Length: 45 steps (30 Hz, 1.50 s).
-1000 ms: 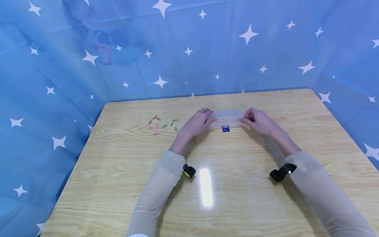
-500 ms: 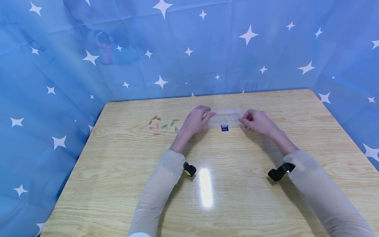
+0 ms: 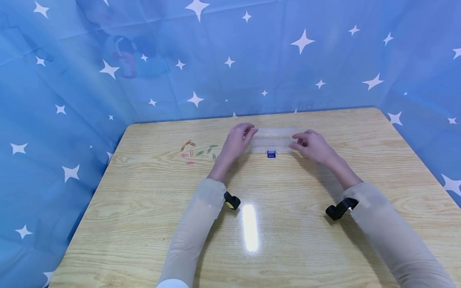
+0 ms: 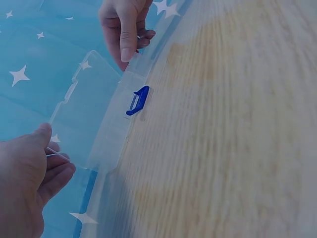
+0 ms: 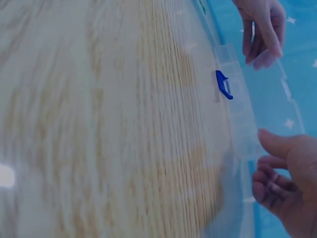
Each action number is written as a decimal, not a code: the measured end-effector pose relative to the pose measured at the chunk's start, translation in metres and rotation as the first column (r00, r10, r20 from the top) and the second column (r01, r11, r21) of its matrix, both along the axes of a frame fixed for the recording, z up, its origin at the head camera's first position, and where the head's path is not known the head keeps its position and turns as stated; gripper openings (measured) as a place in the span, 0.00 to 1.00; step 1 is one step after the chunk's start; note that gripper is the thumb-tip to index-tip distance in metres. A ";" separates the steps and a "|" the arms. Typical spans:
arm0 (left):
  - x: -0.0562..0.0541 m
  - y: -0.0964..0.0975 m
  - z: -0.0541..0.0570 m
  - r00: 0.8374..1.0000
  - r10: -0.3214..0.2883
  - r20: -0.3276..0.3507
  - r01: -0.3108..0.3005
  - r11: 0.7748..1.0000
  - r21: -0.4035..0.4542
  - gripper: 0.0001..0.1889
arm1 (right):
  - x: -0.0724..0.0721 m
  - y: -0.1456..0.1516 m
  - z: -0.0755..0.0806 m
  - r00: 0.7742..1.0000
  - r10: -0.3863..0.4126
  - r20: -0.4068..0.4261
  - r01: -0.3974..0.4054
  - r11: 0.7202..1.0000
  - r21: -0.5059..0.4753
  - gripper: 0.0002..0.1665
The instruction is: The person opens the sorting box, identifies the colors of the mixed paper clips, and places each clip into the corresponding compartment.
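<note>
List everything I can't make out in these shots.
Any lettering on the blue latch: head view, too small.
Left corner of the lid: head view, behind the left hand.
Wrist of the right hand: left wrist view, cut off by top edge.

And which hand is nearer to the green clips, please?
Left. The left hand is just right of the green clips, at the left end of the box; the right hand is farther away, at its right end.

Staged recording space, star-printed blue fabric point(image 3: 219, 38) backdrop, wood-grain table point(image 3: 291, 240), wrist-worn camera point(image 3: 336, 212)
</note>
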<state>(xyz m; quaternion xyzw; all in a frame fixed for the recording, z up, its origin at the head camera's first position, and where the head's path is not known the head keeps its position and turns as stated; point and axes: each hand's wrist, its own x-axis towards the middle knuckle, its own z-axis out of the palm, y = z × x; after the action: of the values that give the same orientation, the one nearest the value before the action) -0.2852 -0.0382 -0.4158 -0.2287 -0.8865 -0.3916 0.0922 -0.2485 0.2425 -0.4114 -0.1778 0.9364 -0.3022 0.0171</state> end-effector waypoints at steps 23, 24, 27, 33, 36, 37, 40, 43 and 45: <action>-0.026 0.004 -0.001 0.996 0.077 0.055 -0.085 0.982 0.169 0.15 | -0.003 0.005 0.000 0.999 0.037 0.024 -0.037 0.999 0.035 0.31; -0.027 0.004 -0.002 0.994 0.086 0.067 -0.096 0.979 0.180 0.14 | -0.003 0.004 0.000 0.999 0.037 0.025 -0.038 0.999 0.034 0.31; -0.029 0.005 -0.005 0.988 0.106 0.112 -0.127 0.971 0.202 0.13 | -0.004 0.004 0.000 0.999 0.036 0.027 -0.037 0.999 0.036 0.31; -0.030 0.008 -0.013 0.970 0.168 0.177 -0.201 0.961 0.190 0.10 | -0.005 0.004 -0.001 0.999 0.029 0.027 -0.030 0.999 0.033 0.31; -0.032 0.010 -0.016 0.960 0.203 0.194 -0.240 0.951 0.194 0.09 | -0.006 0.004 -0.002 0.999 0.021 0.025 -0.022 0.999 0.026 0.30; -0.032 0.010 -0.016 0.957 0.215 0.195 -0.252 0.949 0.192 0.08 | -0.006 0.004 -0.003 0.999 0.019 0.026 -0.020 1.000 0.023 0.30; -0.033 0.012 -0.017 0.945 0.247 0.216 -0.289 0.938 0.190 0.07 | -0.007 0.003 -0.003 1.000 0.020 0.023 -0.021 1.000 0.023 0.30; -0.032 0.013 -0.017 0.928 0.273 0.254 -0.324 0.928 0.185 0.07 | -0.006 0.004 -0.003 0.999 0.029 0.022 -0.030 0.999 0.028 0.30; -0.032 0.013 -0.017 0.915 0.284 0.288 -0.344 0.920 0.186 0.07 | -0.006 0.005 -0.003 0.999 0.032 0.026 -0.032 0.999 0.031 0.30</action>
<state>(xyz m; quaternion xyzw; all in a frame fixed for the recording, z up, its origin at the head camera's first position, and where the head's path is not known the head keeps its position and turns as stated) -0.3172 -0.0252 -0.4323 -0.0177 -0.8641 -0.4988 0.0655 -0.2546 0.2472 -0.4142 -0.1886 0.9377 -0.2894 0.0367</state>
